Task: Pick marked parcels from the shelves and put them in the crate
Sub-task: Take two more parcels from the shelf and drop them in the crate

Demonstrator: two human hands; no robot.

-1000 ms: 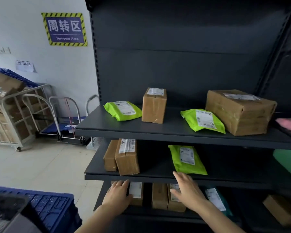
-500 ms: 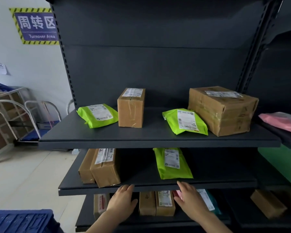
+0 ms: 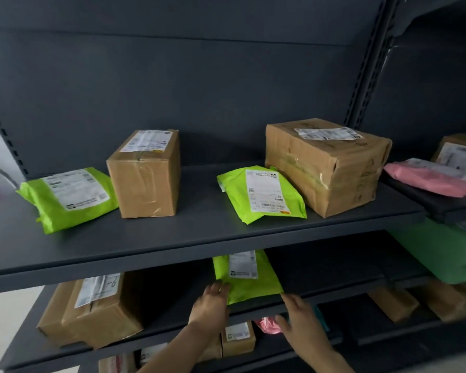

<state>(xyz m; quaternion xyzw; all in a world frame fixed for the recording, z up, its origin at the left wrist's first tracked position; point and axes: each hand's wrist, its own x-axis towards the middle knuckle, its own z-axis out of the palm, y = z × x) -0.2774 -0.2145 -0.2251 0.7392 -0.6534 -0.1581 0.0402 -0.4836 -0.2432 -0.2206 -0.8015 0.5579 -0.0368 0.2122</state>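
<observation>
1. Change: both hands have risen from the lowest shelf to the middle shelf (image 3: 334,288). The left hand (image 3: 211,308) now touches the lower left corner of the green mailer (image 3: 246,285), lower centre of frame; the right hand (image 3: 303,327) sits at the shelf lip beside its right corner.
2. Fingers: spread loosely on both hands, nothing gripped yet.
3. Judgement: this mailer appears to be the chosen parcel; the lift has not begun. The crate is out of view.
4. Writing: the white label on the mailer is too blurred to read. The taped carton (image 3: 92,310), lower left, bears a handwritten mark, unclear. The top-shelf mailer (image 3: 262,193) shows barcodes only.
</observation>
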